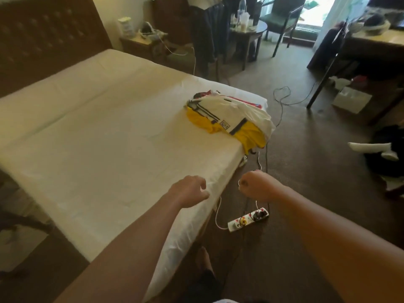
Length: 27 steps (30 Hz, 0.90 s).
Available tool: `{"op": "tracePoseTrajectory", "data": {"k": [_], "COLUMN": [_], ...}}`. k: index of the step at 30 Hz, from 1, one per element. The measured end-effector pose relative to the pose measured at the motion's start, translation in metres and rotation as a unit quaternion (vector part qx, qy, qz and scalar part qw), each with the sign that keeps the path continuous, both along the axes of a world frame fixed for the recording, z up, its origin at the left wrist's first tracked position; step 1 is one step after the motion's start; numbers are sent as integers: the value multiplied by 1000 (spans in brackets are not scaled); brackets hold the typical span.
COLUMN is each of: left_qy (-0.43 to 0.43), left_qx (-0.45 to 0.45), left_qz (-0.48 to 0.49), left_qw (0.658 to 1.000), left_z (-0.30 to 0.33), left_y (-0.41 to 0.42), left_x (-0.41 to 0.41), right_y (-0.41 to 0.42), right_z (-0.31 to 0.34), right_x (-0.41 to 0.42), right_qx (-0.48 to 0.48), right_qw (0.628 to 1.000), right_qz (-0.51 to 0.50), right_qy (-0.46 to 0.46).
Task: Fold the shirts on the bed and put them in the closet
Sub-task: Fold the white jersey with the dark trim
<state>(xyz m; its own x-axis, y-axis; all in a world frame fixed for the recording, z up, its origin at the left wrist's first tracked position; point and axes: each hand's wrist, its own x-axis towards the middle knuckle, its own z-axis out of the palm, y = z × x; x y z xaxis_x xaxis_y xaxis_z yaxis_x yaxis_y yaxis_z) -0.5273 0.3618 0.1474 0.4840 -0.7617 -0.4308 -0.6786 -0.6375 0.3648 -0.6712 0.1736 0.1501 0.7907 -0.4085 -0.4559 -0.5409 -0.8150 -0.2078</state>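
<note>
A loose pile of shirts (pixel 229 118) lies at the far right corner of the bed (pixel 98 138): a white one with dark stripes on top, a yellow one under it, a red and white one behind. My left hand (pixel 190 190) hovers over the bed's near right edge, fingers loosely curled, holding nothing. My right hand (pixel 255 184) is out past the bed's edge above the floor, fingers curled into a fist, holding nothing that I can see. Both hands are well short of the pile. No closet is in view.
A white power strip (pixel 248 218) with plugs and cables lies on the brown carpet beside the bed. Cables trail across the floor. A nightstand (pixel 140 43), round table (pixel 249 31), green chair (pixel 282 18) and desk (pixel 376 40) stand beyond. Dark clothes (pixel 387 154) lie on the floor at right.
</note>
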Motion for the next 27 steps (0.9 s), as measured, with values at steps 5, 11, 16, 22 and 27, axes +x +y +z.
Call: {"op": "tracePoseTrajectory", "data": {"k": [5, 11, 16, 22, 27], "left_qy": [-24, -13, -14, -12, 6], "left_qx": [19, -6, 5, 23, 64], "left_qz": [-10, -13, 4, 24, 72], "left_qw": [999, 1000, 1000, 999, 995], "left_z": [11, 18, 12, -12, -54], "left_y": [-54, -107, -148, -218, -305], "left_x": [91, 158, 218, 285, 355], "right_y": [-44, -89, -134, -213, -315], "right_z": [16, 19, 11, -24, -73], "right_x": [85, 164, 230, 310, 393], "right_qx": [-7, -14, -27, -24, 3], "right_qw": [1000, 999, 999, 999, 999], "right_qz": [-5, 19, 28, 39, 48], "right_qy": [-28, -32, -26, -24, 7]}}
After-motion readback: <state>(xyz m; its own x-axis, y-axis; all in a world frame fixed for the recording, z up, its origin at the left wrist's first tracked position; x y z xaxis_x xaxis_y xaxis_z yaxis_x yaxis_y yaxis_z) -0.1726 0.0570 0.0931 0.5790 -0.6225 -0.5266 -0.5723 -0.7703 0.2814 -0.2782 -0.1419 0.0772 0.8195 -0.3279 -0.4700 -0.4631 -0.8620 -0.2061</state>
